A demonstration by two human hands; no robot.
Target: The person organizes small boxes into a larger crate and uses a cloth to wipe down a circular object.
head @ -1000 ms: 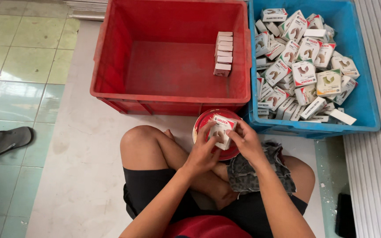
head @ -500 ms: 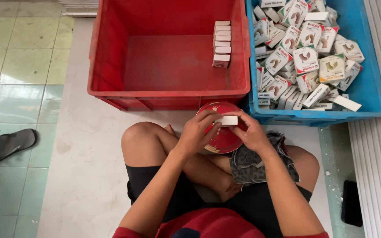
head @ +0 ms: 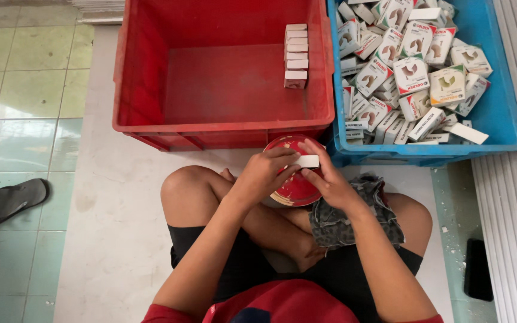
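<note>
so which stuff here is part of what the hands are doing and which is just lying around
In use:
left hand
right hand
small white box
red round bowl
red crate
blue crate

Lying about:
black sandal
grey cloth

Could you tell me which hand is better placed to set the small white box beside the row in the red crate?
Probably left: both hands hold the small white box, but the left hand sits nearer the red crate.

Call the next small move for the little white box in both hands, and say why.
Probably carry the small white box forward into the red crate and set it at the near end of the row of boxes. Both the left hand and right hand pinch it closed over the red bowl, and that row holds like boxes, set edge to edge.
</note>
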